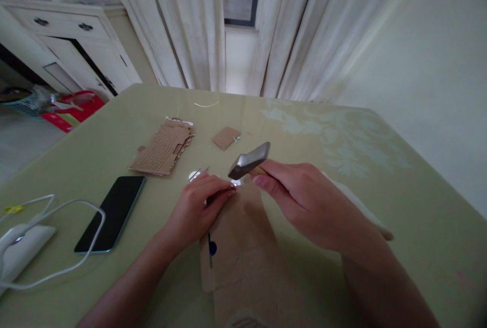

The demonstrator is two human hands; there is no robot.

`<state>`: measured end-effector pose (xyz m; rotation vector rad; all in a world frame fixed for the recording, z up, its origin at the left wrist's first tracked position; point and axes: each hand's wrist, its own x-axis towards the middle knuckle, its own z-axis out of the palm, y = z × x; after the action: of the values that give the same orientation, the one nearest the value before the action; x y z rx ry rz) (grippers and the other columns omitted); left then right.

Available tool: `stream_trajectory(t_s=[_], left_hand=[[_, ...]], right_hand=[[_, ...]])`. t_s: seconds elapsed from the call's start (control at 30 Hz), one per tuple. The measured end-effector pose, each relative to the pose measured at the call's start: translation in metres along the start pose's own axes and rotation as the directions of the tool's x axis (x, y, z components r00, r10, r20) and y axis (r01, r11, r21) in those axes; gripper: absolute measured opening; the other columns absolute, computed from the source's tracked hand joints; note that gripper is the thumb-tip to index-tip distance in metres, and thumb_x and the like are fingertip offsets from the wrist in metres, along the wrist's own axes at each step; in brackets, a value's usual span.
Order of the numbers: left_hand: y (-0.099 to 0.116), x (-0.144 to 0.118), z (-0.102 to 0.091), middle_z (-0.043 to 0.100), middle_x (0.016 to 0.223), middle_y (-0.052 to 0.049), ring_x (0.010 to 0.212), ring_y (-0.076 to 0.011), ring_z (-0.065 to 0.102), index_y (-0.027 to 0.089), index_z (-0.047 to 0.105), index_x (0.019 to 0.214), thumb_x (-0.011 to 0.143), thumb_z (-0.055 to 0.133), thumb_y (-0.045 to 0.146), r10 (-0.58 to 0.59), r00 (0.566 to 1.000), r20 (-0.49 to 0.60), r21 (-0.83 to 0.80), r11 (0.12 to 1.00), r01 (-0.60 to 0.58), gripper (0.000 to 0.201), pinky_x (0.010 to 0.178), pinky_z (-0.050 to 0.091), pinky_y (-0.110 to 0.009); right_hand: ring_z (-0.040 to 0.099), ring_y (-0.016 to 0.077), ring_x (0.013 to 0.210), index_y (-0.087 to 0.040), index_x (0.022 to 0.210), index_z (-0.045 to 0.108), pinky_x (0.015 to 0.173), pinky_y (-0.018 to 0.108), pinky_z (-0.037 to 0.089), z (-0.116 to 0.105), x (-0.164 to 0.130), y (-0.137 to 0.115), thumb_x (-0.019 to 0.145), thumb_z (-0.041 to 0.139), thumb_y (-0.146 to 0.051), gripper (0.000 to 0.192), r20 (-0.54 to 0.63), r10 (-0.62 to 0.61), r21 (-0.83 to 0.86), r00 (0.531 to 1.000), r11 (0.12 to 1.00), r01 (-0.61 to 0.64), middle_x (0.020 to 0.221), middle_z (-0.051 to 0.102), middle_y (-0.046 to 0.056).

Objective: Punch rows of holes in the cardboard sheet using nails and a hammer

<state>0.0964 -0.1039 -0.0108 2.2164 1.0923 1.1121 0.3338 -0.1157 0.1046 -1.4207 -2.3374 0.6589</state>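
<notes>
Cardboard [243, 247], a brown strip with a dark blue dot near its left edge, lies closest on the green worktop [399, 216] and runs away from the person. At its far end the left hand [196, 206] rests with fingers pressed flat and close together on the strip, steadying something small and shiny at the fingertips — too small to tell what it is. The right hand [304, 196] is just beside it, its grip closed around the wooden handle of a small hammer [249, 160], whose metal head hovers tilted just above the left fingertips and the strip's far edge. Off to the left, a dark smartphone [112, 211] lies face up, with a white cable [57, 239] looping past it to a white device [21, 249] at the worktop's edge. Farther on, beyond the hands, a torn perforated cardboard piece [162, 148] lies flat, and near it to the right a small cardboard square [225, 137]. Beyond the worktop hang pale curtains [198, 28] — a white cabinet [68, 43] stands at far left, with a red box [74, 109] on the floor below it.
</notes>
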Motion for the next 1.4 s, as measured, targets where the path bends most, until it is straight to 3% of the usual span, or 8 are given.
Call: stream_trajectory(t_s=[0.07, 0.23, 0.4, 0.6, 0.77, 0.93, 1.1, 1.4], left_hand=[[0.0, 0.0, 0.0, 0.081, 0.097, -0.001, 0.087, -0.0179, 0.07, 0.022, 0.078, 0.103, 0.103, 0.07, 0.017, -0.001, 1.0, 0.002, -0.01, 1.0, 0.001, 0.009, 0.083, 0.05, -0.032], [0.0, -0.001, 0.001, 0.08, 0.1, -0.003, 0.091, -0.0191, 0.07, 0.022, 0.08, 0.099, 0.102, 0.07, 0.016, -0.016, 1.0, 0.016, -0.011, 1.0, 0.016, 0.012, 0.083, 0.051, -0.032], [-0.001, -0.003, 0.002, 0.078, 0.1, -0.004, 0.091, -0.0194, 0.07, 0.024, 0.082, 0.105, 0.102, 0.072, 0.021, -0.062, 0.998, 0.005, -0.038, 0.997, 0.062, 0.012, 0.082, 0.055, -0.031], [-0.002, -0.004, 0.001, 0.071, 0.111, -0.007, 0.088, -0.0175, 0.068, 0.025, 0.084, 0.1, 0.101, 0.071, 0.023, -0.136, 0.99, 0.028, -0.047, 0.989, 0.137, 0.013, 0.075, 0.056, -0.028], [-0.001, -0.003, 0.0, 0.073, 0.111, -0.006, 0.087, -0.0175, 0.068, 0.025, 0.084, 0.104, 0.099, 0.077, 0.031, -0.174, 0.984, 0.045, -0.08, 0.981, 0.178, 0.01, 0.07, 0.053, -0.027], [0.0, -0.002, -0.001, 0.074, 0.1, -0.002, 0.076, -0.0161, 0.06, 0.025, 0.079, 0.116, 0.088, 0.09, 0.04, -0.179, 0.982, 0.055, -0.074, 0.98, 0.183, 0.033, 0.064, 0.048, -0.026], [-0.001, -0.002, -0.002, 0.071, 0.093, 0.0, 0.072, -0.0153, 0.055, 0.025, 0.078, 0.115, 0.087, 0.091, 0.045, -0.187, 0.981, 0.045, -0.046, 0.981, 0.189, 0.037, 0.065, 0.045, -0.027], [0.0, -0.001, -0.003, 0.073, 0.091, 0.0, 0.07, -0.0156, 0.056, 0.024, 0.077, 0.114, 0.086, 0.091, 0.049, -0.201, 0.979, 0.037, -0.034, 0.979, 0.203, 0.04, 0.064, 0.044, -0.027]], right_hand=[[0.067, 0.0205, 0.083, -0.021, 0.104, 0.07, 0.074, 0.03, 0.038, 0.0, 0.0, 0.0, 0.117, 0.045, -0.036, 0.032, -0.014, 0.01, 0.008, 1.0, 1.0, -0.01, 0.092, 0.075, 0.006], [0.066, 0.0196, 0.08, -0.021, 0.099, 0.07, 0.073, 0.031, 0.036, 0.003, -0.001, 0.0, 0.116, 0.048, -0.034, 0.03, 0.099, 0.002, -0.079, 0.995, 0.997, 0.006, 0.091, 0.075, 0.005], [0.066, 0.0199, 0.081, -0.021, 0.107, 0.071, 0.072, 0.032, 0.036, 0.003, -0.002, 0.001, 0.118, 0.044, -0.038, 0.034, 0.011, 0.018, -0.02, 1.0, 1.0, -0.018, 0.092, 0.076, 0.005], [0.065, 0.0191, 0.079, -0.021, 0.096, 0.068, 0.071, 0.033, 0.033, 0.009, 0.0, 0.006, 0.116, 0.049, -0.033, 0.03, 0.108, -0.014, -0.126, 0.994, 0.992, 0.028, 0.09, 0.074, 0.004], [0.069, 0.0204, 0.085, -0.022, 0.109, 0.072, 0.076, 0.031, 0.039, 0.007, -0.001, 0.006, 0.117, 0.045, -0.035, 0.031, 0.039, 0.018, -0.029, 0.999, 0.999, -0.017, 0.097, 0.077, 0.005], [0.07, 0.022, 0.088, -0.021, 0.103, 0.074, 0.079, 0.032, 0.042, 0.015, 0.002, 0.012, 0.115, 0.051, -0.033, 0.028, 0.145, -0.011, -0.109, 0.989, 0.994, 0.027, 0.098, 0.078, 0.008], [0.069, 0.0203, 0.086, -0.02, 0.107, 0.071, 0.078, 0.032, 0.041, 0.017, 0.004, 0.013, 0.117, 0.047, -0.032, 0.029, 0.108, -0.006, -0.086, 0.994, 0.996, 0.016, 0.101, 0.077, 0.006], [0.07, 0.0218, 0.09, -0.02, 0.112, 0.073, 0.08, 0.032, 0.043, 0.017, 0.004, 0.014, 0.116, 0.047, -0.034, 0.03, 0.155, -0.003, -0.121, 0.988, 0.992, 0.022, 0.103, 0.078, 0.008]])
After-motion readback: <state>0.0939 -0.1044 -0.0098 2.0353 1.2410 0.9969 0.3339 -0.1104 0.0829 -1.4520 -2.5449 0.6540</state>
